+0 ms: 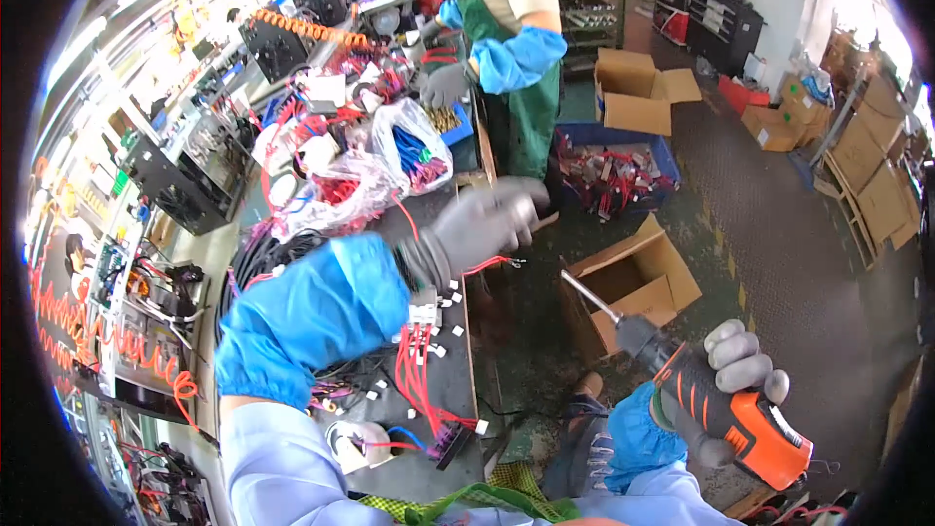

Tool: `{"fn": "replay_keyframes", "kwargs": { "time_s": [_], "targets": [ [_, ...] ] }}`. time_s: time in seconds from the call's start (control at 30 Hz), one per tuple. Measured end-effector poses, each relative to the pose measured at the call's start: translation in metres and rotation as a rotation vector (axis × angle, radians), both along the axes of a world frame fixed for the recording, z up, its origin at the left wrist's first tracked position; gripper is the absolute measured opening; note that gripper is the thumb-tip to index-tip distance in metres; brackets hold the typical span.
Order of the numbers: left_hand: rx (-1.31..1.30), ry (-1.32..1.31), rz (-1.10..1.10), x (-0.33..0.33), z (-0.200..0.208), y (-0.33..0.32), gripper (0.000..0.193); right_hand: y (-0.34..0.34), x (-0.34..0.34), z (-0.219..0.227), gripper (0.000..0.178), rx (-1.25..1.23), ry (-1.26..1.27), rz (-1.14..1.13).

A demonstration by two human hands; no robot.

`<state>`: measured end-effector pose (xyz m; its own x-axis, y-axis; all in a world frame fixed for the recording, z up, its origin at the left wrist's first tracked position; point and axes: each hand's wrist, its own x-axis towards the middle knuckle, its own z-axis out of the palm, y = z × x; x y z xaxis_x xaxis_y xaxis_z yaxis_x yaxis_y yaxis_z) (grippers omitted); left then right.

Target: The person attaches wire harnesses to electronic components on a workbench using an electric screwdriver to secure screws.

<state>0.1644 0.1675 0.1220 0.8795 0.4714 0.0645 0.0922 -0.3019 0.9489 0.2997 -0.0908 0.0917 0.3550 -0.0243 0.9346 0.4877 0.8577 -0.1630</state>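
My right hand (737,358), in a grey glove, is wrapped round a black and orange cordless drill (693,388). Its long thin bit points up and left over an open cardboard box. Stretched across the bench, my left hand (482,226) in a grey glove is over the bench's right edge. Motion smears its fingers, so whether they grip anything is unclear. Just below it a red wire (487,265) with metal ends juts past the edge. Near my left wrist lie white connectors (425,312) on a bundle of red wires (414,375) that runs to a dark terminal block (450,443).
Plastic bags of wiring (414,146) and black cable coils (258,258) crowd the bench (448,370). Beyond, a co-worker in a green apron (536,122) stands at the bench. An open cardboard box (672,278) and a blue bin of wires (667,151) stand on the floor.
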Motion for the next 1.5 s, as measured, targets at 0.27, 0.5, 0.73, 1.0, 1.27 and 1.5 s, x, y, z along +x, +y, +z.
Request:
{"fn": "replay_keyframes", "kwargs": {
  "time_s": [0.27, 0.5, 0.73, 1.0, 1.27, 1.5],
  "targets": [
    [-1.035, -0.351, -0.118, -0.058, 0.036, -0.13, 0.033, -0.043, -0.058, 0.056, 0.079, 0.175, -0.053, 0.046],
    [-1.272, -0.522, -0.216, -0.083, 0.048, -0.18, 0.036, -0.081, -0.087, 0.074, 0.081, 0.201, -0.129, 0.038],
    [-1.204, -0.658, 0.021, -0.095, 0.048, -0.198, 0.039, -0.087, -0.098, 0.07, 0.084, 0.145, -0.139, 0.025],
    [-1.122, -0.56, 0.022, -0.105, 0.034, -0.177, 0.04, -0.077, -0.101, 0.046, 0.084, 0.033, -0.157, 0.056],
    [-0.843, -0.379, 0.053, -0.11, 0.031, -0.14, 0.049, -0.041, -0.105, 0.023, 0.085, 0.064, 0.124, 0.027],
    [-0.332, -0.048, 0.497, -0.168, -0.011, 0.066, 0.055, -0.025, -0.079, 0.024, 0.08, 0.061, 0.164, 0.135]
  ]
}}
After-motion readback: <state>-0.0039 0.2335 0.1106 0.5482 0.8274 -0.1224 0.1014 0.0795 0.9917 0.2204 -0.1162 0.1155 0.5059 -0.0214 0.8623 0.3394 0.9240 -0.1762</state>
